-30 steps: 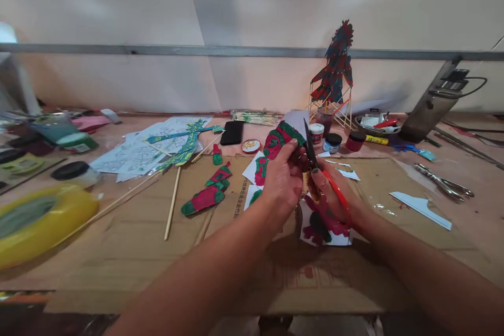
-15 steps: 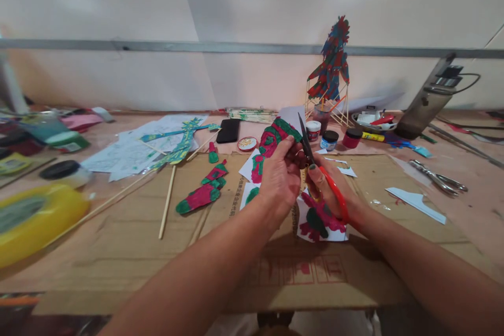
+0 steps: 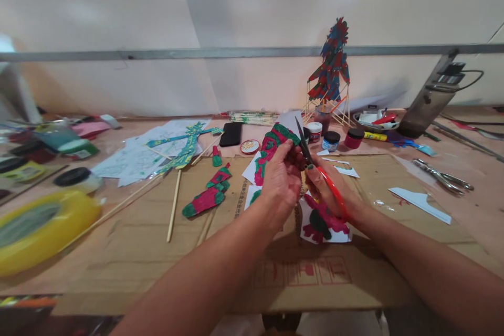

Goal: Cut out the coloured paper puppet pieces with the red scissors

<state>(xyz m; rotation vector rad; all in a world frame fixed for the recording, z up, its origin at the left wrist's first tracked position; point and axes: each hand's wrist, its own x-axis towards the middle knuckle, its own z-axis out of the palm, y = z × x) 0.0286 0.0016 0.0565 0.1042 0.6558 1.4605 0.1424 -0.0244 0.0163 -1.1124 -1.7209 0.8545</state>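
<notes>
Between the fingers of my left hand (image 3: pixel 281 176) is a sheet of paper painted magenta and green (image 3: pixel 274 147), white along its upper edge. My right hand (image 3: pixel 328 184) grips red-handled scissors (image 3: pixel 305 142), their dark blades pointing up at the right edge of that paper. Whether the blades are parted is hard to tell. Under my right hand lies another painted paper (image 3: pixel 325 220) with magenta and green shapes on white. Left of my hands, several cut-out magenta and green pieces (image 3: pixel 205 199) rest on the cardboard (image 3: pixel 137 268).
A phone (image 3: pixel 231 134), paint jars (image 3: pixel 331 140) and a stick frame with red and blue pieces (image 3: pixel 334 63) stand behind. Pliers (image 3: pixel 443 176), a white paper scrap (image 3: pixel 421 203) and a bottle (image 3: pixel 429 97) are on the right. A yellow tape roll (image 3: pixel 81 215) and wooden sticks (image 3: pixel 174 205) lie left.
The view has shifted slightly, so the scene sits a little to the right and lower. Both hands keep their hold on the painted paper and the scissors, with the blades still beside the paper's edge.
</notes>
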